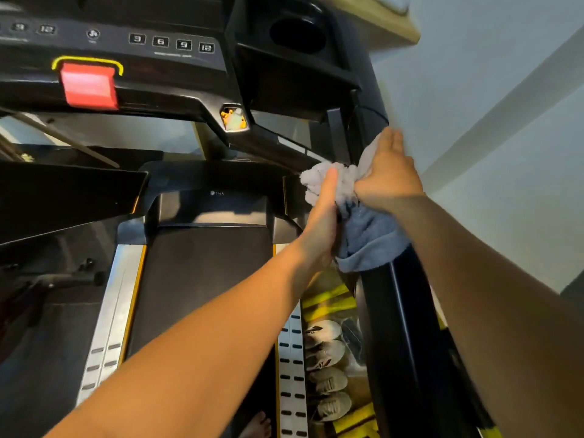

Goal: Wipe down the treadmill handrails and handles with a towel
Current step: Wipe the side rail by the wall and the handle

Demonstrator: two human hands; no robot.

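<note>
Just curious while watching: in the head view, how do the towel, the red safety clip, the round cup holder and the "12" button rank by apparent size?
Largest to smallest:
1. towel
2. red safety clip and cup holder, too alike to rank
3. "12" button

One towel (363,222), with two hands on it: the left hand (322,226) and the right hand (387,175). One treadmill, with one belt (202,279), one right handrail (398,327), one cup holder (297,34) and one red safety key (90,86). Four number buttons in the right group, marked 3, 6, 9 and 12 (172,43); two more, 3 and 12, show at the left edge (33,28). One fan button (93,34). Four shoes (328,371) lie on the floor beside the treadmill. One bare foot (257,426).
</note>
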